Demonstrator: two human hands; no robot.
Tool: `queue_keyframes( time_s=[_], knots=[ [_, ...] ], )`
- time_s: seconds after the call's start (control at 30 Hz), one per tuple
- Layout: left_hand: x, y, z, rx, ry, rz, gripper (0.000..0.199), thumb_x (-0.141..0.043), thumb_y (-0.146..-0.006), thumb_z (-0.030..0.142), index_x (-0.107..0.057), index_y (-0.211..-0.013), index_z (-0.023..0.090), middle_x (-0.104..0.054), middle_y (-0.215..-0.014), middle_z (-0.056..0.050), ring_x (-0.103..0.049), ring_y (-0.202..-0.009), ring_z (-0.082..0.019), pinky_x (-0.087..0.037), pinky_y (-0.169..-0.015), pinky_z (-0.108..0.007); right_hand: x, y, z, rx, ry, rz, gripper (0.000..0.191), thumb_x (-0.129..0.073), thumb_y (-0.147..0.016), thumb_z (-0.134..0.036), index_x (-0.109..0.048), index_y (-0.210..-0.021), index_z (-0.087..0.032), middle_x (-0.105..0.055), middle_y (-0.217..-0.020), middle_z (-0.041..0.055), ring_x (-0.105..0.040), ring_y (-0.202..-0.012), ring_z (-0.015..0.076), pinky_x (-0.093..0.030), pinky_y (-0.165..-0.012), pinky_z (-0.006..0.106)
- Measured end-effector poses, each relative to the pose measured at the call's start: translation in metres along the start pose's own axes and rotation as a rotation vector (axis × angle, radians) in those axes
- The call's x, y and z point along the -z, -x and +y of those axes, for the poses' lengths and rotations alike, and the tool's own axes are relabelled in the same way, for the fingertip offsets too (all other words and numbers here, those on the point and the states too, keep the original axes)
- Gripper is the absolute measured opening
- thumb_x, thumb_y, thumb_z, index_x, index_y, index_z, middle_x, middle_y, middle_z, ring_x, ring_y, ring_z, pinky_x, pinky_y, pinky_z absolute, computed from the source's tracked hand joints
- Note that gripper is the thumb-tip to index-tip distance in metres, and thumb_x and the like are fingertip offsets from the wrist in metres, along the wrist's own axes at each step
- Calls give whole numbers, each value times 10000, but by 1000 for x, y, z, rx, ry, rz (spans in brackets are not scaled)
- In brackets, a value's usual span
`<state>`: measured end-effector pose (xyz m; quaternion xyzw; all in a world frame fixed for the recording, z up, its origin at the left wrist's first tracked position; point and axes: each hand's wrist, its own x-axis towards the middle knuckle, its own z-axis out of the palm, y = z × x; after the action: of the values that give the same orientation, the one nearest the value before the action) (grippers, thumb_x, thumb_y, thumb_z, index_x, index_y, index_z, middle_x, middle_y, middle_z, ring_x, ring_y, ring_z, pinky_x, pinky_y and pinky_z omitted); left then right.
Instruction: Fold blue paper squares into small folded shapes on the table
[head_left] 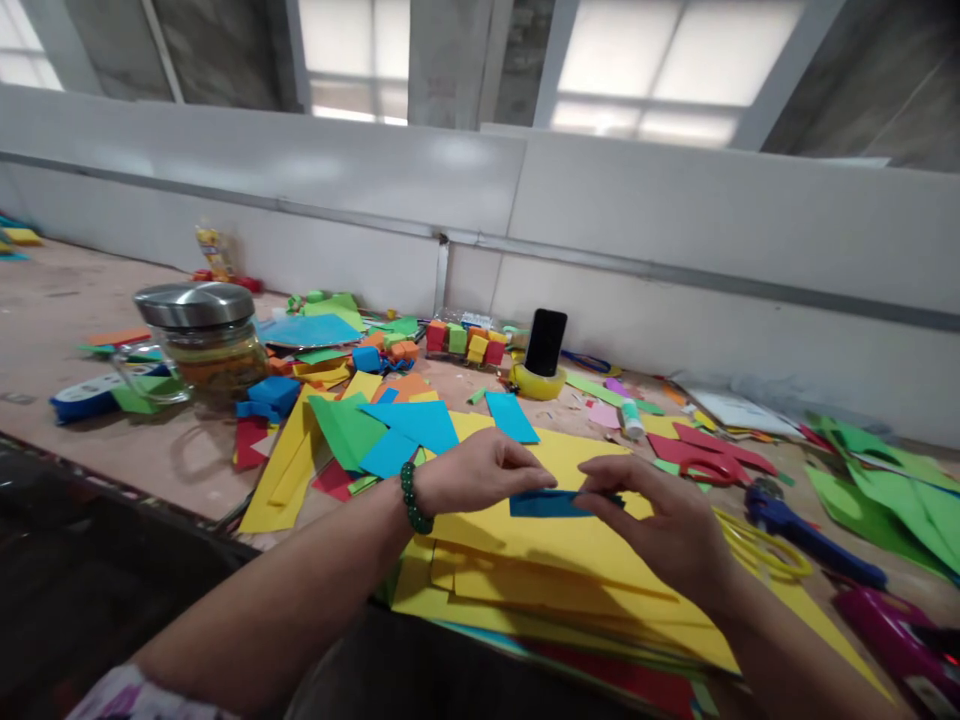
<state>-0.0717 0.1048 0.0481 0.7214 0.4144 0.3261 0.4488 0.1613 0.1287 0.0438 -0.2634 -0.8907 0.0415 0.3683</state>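
A small blue paper strip (546, 504) is held above a stack of yellow paper sheets (525, 565). My left hand (484, 470), below which a green bead bracelet circles the wrist, pinches the strip's upper left edge. At its right end, my right hand (649, 505) grips the strip between thumb and fingers. Blue paper pieces (420, 425) and a green sheet (346, 430) lie just beyond my left forearm.
A lidded glass jar (214, 350) stands at the left. A phone (545, 342) rests upright in a yellow tape roll (537, 380). Red scissors (716, 466), yellow-handled scissors (772, 550) and a dark blue tool (817, 535) lie right. Folded paper cubes (476, 347) sit behind.
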Motion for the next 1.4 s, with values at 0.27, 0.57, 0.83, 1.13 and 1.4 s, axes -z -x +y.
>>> queue_keyframes(
  time_s=[0.27, 0.57, 0.83, 1.13, 1.4],
  knots=[
    [-13, -1, -4, 128, 435, -382, 507, -609, -791, 620, -698, -806, 121, -673, -654, -34, -573, -517, -88, -430, -506, -182, -1, 0, -10, 12, -126, -34, 246, -688, -841, -262, -606, -1071, -241, -730, -770, -12, -696, -669, 126, -577, -641, 217],
    [-11, -2, -2, 92, 488, -317, 290, -696, -803, 422, -695, -802, 131, -665, -645, 12, -581, -556, -71, -475, -591, -179, -3, 5, 2, -159, -264, -14, 256, -694, -830, -362, -665, -1040, -219, -731, -805, 38, -698, -698, 170, -592, -649, 279],
    [-6, -3, -6, 152, 439, -292, 509, -673, -745, 619, -714, -866, 126, -712, -679, -54, -663, -636, -125, -519, -627, -218, 3, 1, 2, -48, -77, 83, 160, -711, -816, -273, -683, -969, -235, -730, -761, 5, -687, -664, 152, -585, -645, 251],
    [-12, -4, -2, 10, 227, -90, 185, -631, -813, 245, -740, -826, 95, -662, -651, -17, -539, -575, -81, -461, -580, -183, 5, -4, -1, -8, -59, 139, 95, -727, -796, -256, -700, -883, -230, -744, -756, 6, -701, -646, 162, -587, -593, 247],
    [-24, -2, -2, -105, -5, 90, 164, -594, -758, 130, -755, -782, 108, -707, -716, -40, -566, -643, -103, -432, -547, -156, 5, -4, 0, -61, -85, 131, 48, -736, -766, -257, -706, -793, -232, -725, -700, -1, -680, -604, 161, -573, -580, 263]
  ],
)
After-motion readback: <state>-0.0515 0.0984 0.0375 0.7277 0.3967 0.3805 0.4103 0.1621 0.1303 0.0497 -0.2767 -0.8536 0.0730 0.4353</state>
